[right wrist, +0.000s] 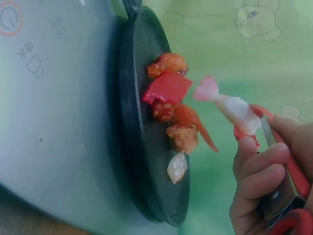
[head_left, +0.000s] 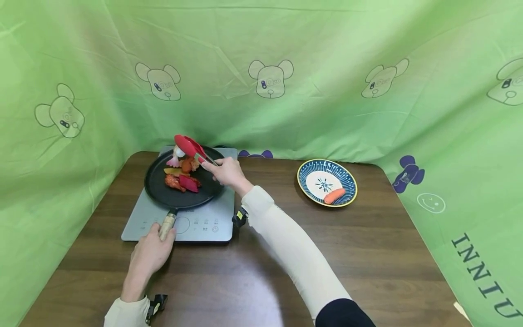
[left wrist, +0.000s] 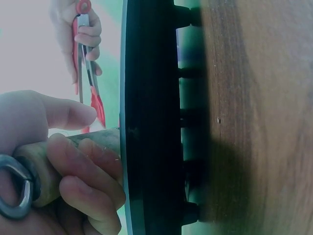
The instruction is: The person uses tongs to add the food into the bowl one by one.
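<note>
My left hand [head_left: 151, 252] grips the pale handle [head_left: 168, 225] of a black frying pan [head_left: 210, 190]. My right hand [head_left: 229, 172] holds red-tipped tongs [head_left: 189, 146] over the far part of the pan. In the right wrist view, the tongs pinch a white shrimp [right wrist: 237, 112] with a pink tail, raised off the pan. Inside the pan lie a glazed brown meat piece [right wrist: 168, 64], a red piece [right wrist: 167, 88] with a wavy edge, an orange piece [right wrist: 188, 120], a crumbly brown piece [right wrist: 183, 139] and a small whitish piece [right wrist: 177, 168].
Under the pan is a grey induction cooker [head_left: 220, 227] on a brown wooden table [head_left: 229, 286]. To the right, a blue-patterned plate [head_left: 312, 184] with a yellow rim bears an orange-pink food piece [head_left: 334, 196]. A green curtain [head_left: 216, 113] hangs behind and at both sides.
</note>
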`<state>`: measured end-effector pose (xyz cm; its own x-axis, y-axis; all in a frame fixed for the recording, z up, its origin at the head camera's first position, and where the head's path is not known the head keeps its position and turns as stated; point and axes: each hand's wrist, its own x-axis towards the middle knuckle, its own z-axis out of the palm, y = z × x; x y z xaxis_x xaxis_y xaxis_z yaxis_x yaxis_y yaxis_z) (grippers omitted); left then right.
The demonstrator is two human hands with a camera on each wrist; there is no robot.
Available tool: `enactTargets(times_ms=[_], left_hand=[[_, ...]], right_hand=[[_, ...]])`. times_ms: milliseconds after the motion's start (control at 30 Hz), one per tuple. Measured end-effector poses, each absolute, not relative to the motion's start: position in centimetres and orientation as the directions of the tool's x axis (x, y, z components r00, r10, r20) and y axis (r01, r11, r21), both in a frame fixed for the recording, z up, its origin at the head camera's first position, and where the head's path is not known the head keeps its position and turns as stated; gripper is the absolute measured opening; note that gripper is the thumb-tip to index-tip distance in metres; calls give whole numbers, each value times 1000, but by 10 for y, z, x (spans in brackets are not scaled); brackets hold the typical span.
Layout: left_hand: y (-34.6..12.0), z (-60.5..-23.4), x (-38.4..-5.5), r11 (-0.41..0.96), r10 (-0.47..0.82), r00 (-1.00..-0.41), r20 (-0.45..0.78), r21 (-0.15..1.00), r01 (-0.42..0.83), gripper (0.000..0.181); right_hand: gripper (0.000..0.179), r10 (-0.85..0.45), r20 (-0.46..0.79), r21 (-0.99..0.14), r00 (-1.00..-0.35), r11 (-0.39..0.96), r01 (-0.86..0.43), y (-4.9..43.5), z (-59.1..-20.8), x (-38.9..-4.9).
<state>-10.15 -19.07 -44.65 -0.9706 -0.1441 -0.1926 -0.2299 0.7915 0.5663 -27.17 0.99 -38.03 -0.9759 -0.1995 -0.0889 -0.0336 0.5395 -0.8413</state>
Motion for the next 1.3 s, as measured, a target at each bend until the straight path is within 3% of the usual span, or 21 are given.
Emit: enactTargets(times_ms=[767, 1067, 1300], left_hand=[[-190, -446, -102, 795, -143, -972, -185, 563, -224, 56], [-190, -447, -103, 794, -143, -972, -189, 564, -226, 56], [-191, -448, -102, 792, -149, -968, -201, 562, -238, 61]], right_hand=[[50, -136, -204, -811, -970, 579, 89, -12, -389, -287], [53, -128, -167, -643, -978, 765, 10, -9, -382, -288], [53, -115, -134, -581, -984, 814, -16, -3, -383, -289]])
